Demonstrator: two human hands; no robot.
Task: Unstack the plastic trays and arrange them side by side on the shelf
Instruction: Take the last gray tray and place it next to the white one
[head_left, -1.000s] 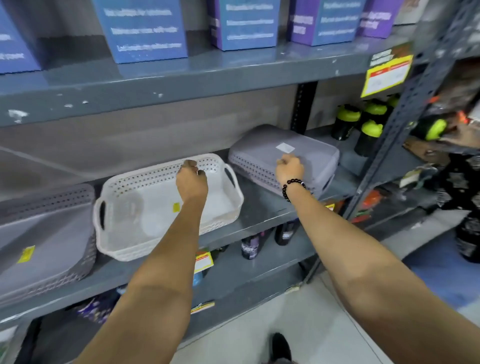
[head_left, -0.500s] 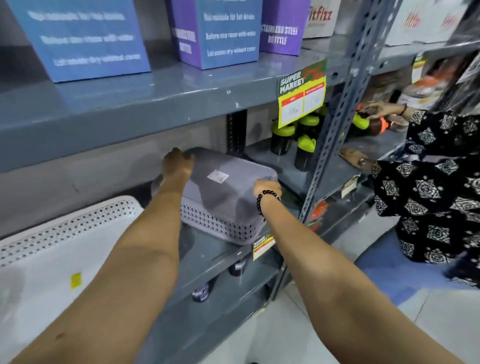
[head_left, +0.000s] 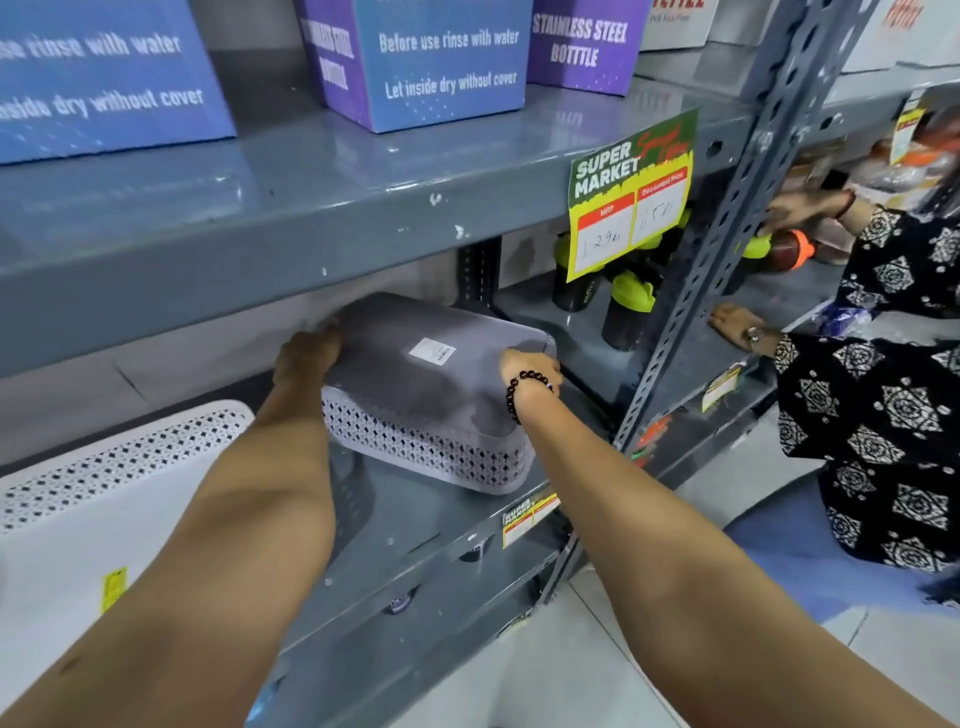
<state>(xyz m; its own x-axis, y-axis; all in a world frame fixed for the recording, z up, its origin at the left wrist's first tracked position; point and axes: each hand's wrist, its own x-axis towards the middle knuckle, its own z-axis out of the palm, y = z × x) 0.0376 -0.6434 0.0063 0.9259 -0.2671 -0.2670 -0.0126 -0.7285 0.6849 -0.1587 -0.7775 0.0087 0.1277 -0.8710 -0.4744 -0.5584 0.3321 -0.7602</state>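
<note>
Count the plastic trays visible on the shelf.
2: an upturned grey tray held between both hands, and a white tray at lower left. More may be nested under the grey one.

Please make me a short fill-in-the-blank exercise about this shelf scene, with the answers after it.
1. Both hands hold the upside-down ____ tray.
2. The beaded bracelet is on the ____ wrist.
3. The tray at the far left is ____.
4. The green sign reads "SUPER ____".

Answers: grey; right; white; MARKET

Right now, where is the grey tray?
The grey tray lies upside down on the middle shelf, between the left hand and right hand, right of the white tray.
</note>
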